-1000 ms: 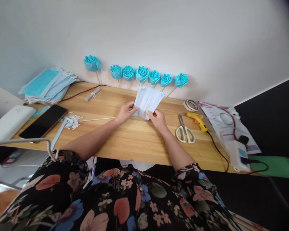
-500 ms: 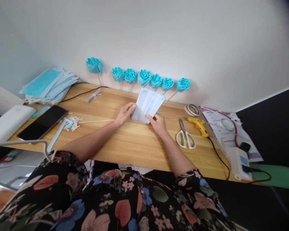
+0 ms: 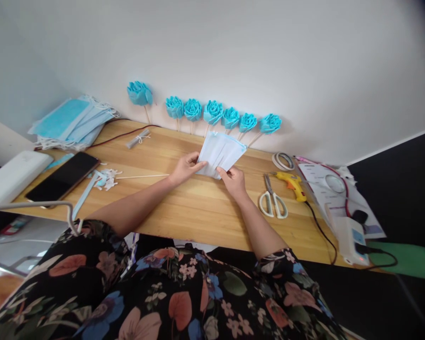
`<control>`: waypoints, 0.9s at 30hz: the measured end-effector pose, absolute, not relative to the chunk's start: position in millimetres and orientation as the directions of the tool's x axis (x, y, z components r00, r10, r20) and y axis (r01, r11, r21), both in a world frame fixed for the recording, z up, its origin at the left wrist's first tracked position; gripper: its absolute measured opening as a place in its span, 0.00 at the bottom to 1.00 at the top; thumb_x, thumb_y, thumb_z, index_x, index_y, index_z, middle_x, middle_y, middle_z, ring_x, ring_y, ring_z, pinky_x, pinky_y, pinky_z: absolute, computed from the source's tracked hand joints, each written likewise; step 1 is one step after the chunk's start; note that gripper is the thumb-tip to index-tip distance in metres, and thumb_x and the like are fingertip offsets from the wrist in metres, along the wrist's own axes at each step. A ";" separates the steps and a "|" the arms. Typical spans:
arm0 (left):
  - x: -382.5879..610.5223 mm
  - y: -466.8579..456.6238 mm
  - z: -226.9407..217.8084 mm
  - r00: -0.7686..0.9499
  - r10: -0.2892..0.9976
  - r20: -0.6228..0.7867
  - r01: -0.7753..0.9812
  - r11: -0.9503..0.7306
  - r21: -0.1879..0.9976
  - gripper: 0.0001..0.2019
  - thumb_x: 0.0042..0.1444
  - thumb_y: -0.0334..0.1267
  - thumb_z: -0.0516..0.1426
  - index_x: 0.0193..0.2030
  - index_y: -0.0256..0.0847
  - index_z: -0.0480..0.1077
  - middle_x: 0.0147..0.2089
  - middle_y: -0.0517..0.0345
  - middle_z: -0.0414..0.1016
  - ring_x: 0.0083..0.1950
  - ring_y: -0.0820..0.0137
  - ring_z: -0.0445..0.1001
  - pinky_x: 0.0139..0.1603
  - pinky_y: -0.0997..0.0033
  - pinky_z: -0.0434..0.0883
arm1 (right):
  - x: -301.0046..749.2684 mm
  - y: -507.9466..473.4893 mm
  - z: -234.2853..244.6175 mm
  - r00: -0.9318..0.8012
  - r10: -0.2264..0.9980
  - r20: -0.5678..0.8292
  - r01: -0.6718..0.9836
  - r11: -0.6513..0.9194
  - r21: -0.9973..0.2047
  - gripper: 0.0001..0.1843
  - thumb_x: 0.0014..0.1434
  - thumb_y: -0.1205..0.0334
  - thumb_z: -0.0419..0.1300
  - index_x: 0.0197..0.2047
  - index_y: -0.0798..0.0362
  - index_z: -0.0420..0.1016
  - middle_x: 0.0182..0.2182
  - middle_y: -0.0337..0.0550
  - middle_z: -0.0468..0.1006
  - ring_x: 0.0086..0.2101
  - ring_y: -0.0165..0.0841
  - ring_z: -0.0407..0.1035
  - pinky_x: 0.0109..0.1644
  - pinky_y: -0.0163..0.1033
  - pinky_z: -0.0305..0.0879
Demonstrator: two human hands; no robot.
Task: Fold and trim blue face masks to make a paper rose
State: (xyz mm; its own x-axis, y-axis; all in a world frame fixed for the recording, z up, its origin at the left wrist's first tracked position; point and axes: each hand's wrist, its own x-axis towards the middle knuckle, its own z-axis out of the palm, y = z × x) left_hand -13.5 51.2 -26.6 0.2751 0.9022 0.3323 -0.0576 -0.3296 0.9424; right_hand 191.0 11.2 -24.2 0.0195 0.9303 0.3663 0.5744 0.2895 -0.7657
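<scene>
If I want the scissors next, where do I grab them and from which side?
Probably take the scissors by the white handle loops, which lie at the near end toward the desk edge; the closed blades point away toward the wall. Come from above on the near side with the right hand, the closer one. The yellow glue gun lies just to the right, so stay off that side.

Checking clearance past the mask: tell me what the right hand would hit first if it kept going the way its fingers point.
The right hand points up and back toward the wall. Past the face mask it holds, it would likely meet the blue paper roses; depth is unclear.
</scene>
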 end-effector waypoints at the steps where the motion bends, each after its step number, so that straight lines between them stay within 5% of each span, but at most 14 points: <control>1: -13.6 51.0 -28.0 0.275 0.904 0.328 -0.016 -0.337 0.941 0.21 0.53 0.57 0.63 0.35 0.38 0.73 0.33 0.56 0.76 0.37 0.68 0.73 0.40 0.68 0.70 | 191.3 10.9 -24.2 0.014 0.928 0.373 0.576 0.297 -0.761 0.21 0.57 0.44 0.59 0.24 0.53 0.71 0.23 0.38 0.71 0.26 0.30 0.62 0.31 0.37 0.59; 5: -13.9 49.4 -29.6 0.280 0.904 0.324 0.034 -0.347 0.937 0.20 0.56 0.56 0.61 0.35 0.37 0.73 0.34 0.56 0.76 0.37 0.68 0.73 0.41 0.67 0.71 | 191.7 9.6 -23.2 0.008 0.918 0.396 0.561 0.323 -0.762 0.19 0.58 0.46 0.59 0.26 0.53 0.75 0.26 0.41 0.76 0.29 0.32 0.67 0.35 0.38 0.63; 18: -10.8 52.8 -34.8 0.341 0.898 0.277 0.037 -0.307 0.951 0.27 0.51 0.49 0.65 0.53 0.35 0.71 0.54 0.42 0.77 0.54 0.57 0.75 0.57 0.58 0.70 | 187.5 9.9 -21.6 -0.024 0.951 0.307 0.519 0.275 -0.810 0.19 0.55 0.45 0.63 0.38 0.53 0.81 0.39 0.49 0.84 0.38 0.41 0.76 0.43 0.43 0.70; 22: -11.9 51.7 -30.2 0.369 0.889 0.271 0.093 -0.326 0.941 0.23 0.51 0.51 0.65 0.47 0.36 0.74 0.54 0.42 0.78 0.58 0.54 0.74 0.59 0.55 0.69 | 187.2 9.9 -20.5 -0.038 0.951 0.306 0.481 0.286 -0.829 0.20 0.55 0.45 0.64 0.40 0.53 0.81 0.41 0.49 0.84 0.39 0.41 0.77 0.45 0.44 0.70; 27: -13.1 50.9 -30.1 0.396 0.891 0.223 0.155 -0.304 0.940 0.22 0.52 0.55 0.63 0.44 0.38 0.76 0.48 0.48 0.81 0.50 0.56 0.78 0.52 0.58 0.73 | 188.7 11.4 -23.3 -0.012 0.959 0.285 0.524 0.248 -0.815 0.20 0.55 0.43 0.64 0.36 0.53 0.80 0.34 0.46 0.83 0.33 0.36 0.73 0.39 0.40 0.68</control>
State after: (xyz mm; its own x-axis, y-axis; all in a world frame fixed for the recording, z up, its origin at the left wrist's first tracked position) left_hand -13.1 50.9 -30.1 0.3963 0.8906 0.2232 0.1550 -0.3045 0.9398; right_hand 188.7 11.4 -23.3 -0.0121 0.9586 0.2847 0.5242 0.2485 -0.8145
